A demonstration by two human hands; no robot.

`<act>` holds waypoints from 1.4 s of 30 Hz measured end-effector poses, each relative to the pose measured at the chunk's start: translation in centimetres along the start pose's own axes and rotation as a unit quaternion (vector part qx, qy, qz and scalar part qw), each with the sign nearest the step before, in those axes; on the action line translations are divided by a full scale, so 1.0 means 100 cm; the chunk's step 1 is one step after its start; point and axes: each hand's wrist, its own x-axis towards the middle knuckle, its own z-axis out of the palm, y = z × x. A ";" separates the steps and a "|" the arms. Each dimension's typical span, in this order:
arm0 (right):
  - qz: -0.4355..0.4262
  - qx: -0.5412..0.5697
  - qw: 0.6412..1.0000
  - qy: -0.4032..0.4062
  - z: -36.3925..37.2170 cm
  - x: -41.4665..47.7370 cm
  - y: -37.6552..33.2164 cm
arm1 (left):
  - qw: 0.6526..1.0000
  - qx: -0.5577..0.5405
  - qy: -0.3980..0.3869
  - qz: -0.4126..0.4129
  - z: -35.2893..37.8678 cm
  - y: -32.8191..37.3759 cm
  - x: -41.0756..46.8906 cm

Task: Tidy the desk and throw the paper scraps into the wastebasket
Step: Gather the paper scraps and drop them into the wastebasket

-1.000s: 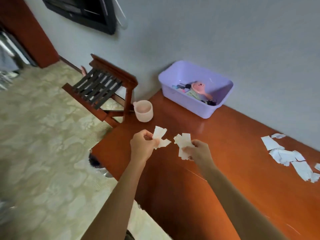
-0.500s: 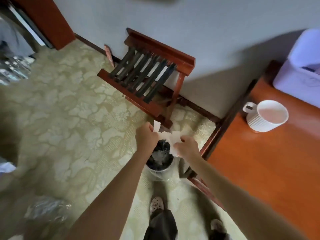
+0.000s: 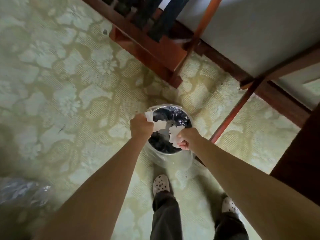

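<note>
Left hand (image 3: 141,126): fingers clenched, pinching left scraps (image 3: 160,125), which are white, torn, several pieces fanned out past the thumb. Held above the left side of the wastebasket (image 3: 173,106) mouth.

Right hand (image 3: 187,138): fingers curled, gripping right scraps (image 3: 174,135), which are white with ragged edges, sticking out toward the left hand. Held above the right side of the mouth, near the lower rim.

Both bunches: in the hands, over the opening, tips close together above its middle. Touching or just apart, cannot tell.

Wastebasket: round, upright on the carpet, directly below the hands. Dark liner (image 3: 174,115) inside, crumpled. Clear film over rim and outer wall. Contents dark, not to be made out.

Carpet (image 3: 69,84): pale green, large flower pattern.

Chair (image 3: 155,54): red-brown wood, dark slats, beyond the wastebasket, near the wall (image 3: 242,32).

Desk (image 3: 303,161): dark edge at far right. Thin red-brown rail (image 3: 231,115) running slantwise just right of the wastebasket.

Clogs (image 3: 161,185): white, perforated, one just below the wastebasket, the other off to the right. Dark trousers (image 3: 166,213) above them.

Plastic bag (image 3: 22,191): clear, crumpled, on the carpet at lower left, blurred.
</note>
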 end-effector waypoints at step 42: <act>-0.485 0.232 0.831 0.145 -0.295 -0.444 0.117 | 0.858 -0.375 -0.142 0.320 -0.134 0.205 -0.444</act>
